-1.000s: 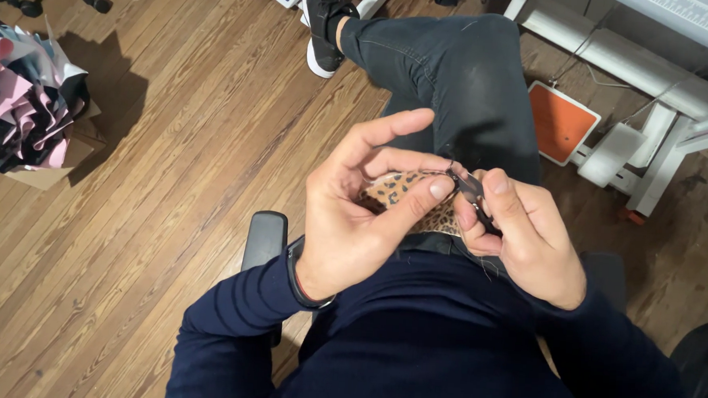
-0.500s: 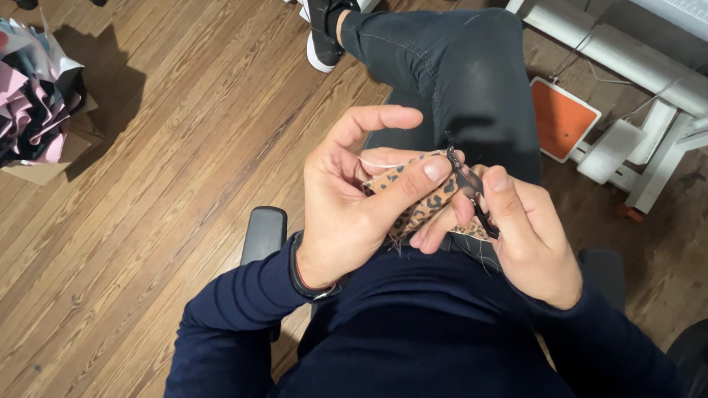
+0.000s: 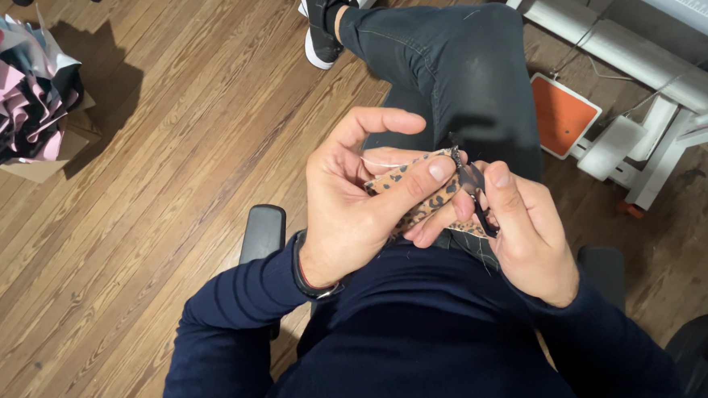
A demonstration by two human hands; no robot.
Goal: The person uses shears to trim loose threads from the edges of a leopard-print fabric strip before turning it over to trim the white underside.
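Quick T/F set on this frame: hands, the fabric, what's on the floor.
1. The left hand pinches a leopard-print fabric piece under its thumb. True.
2. The right hand is empty. False: it holds small dark snips at the fabric's edge.
3. The floor is grey carpet. False: it is brown wood planks.
4. A box of pink and dark fabric scraps sits at the left. True.
5. An orange pedal lies on the floor near the white frame. True.

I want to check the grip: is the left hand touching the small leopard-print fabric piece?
Touching. The head view shows the left hand pinching the leopard-print fabric piece, its thumb pressed flat on the cloth with no gap.
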